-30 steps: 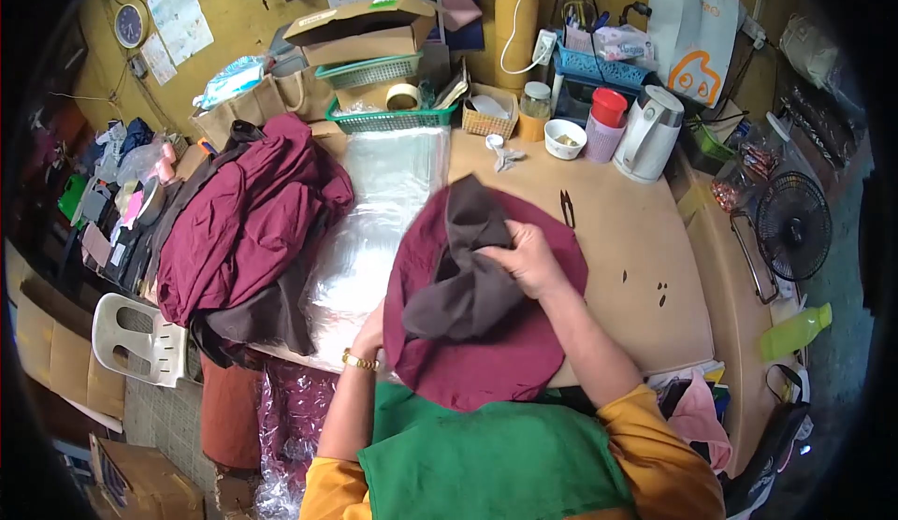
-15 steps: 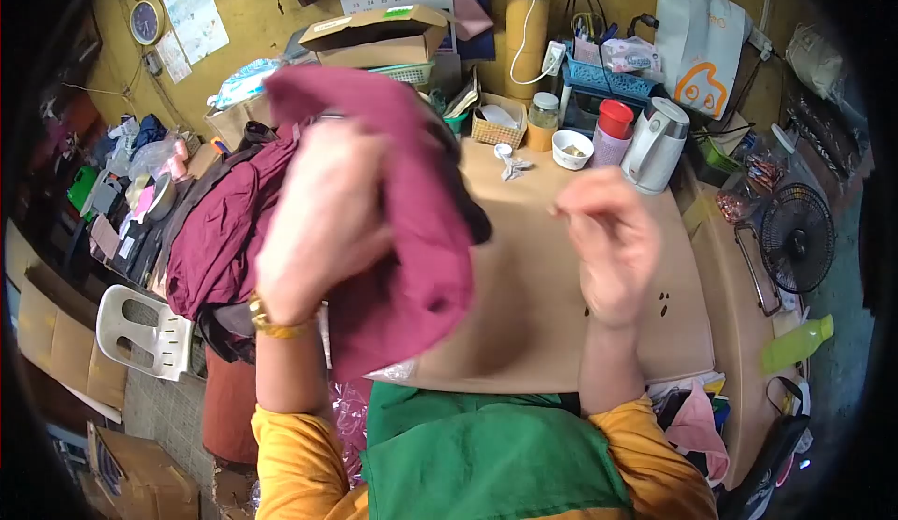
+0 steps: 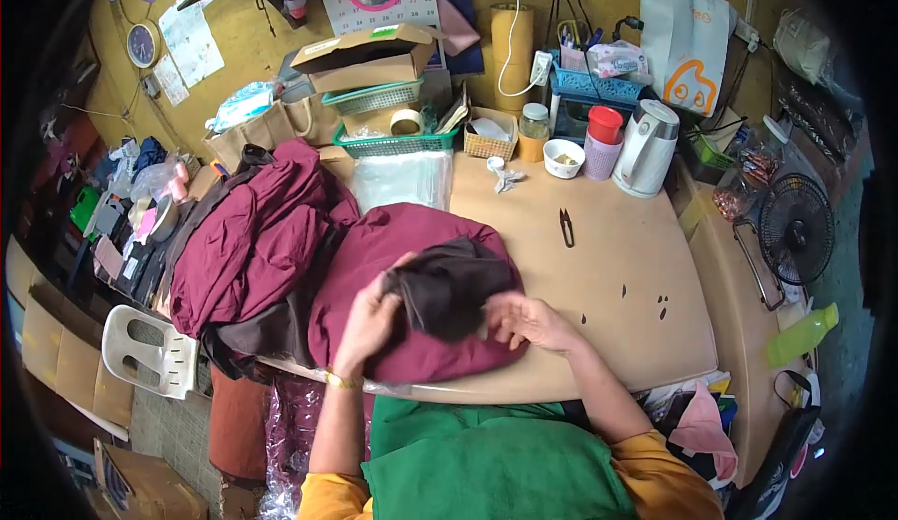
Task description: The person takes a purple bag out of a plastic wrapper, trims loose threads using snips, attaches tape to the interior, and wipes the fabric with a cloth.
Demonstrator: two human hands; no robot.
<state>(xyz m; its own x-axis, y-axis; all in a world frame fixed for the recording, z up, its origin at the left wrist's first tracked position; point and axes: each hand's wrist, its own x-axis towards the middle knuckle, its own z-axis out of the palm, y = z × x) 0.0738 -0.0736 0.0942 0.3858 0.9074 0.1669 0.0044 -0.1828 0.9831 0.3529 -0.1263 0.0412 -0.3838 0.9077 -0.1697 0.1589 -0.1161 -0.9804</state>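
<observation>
Sleeves (image 3: 669, 473) are orange, the garment (image 3: 496, 469) green, the wristband (image 3: 342, 380) gold.

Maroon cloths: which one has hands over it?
The flatter maroon cloth on the right: left hand and right hand are over it, at the dark brown fabric. No hand is over the crumpled heap on the left.

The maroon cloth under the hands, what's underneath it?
The maroon cloth has clear plastic sheets poking out past its far edge and brown tabletop on the right. Whatever lies beneath its middle is covered, so I can't tell.
</observation>
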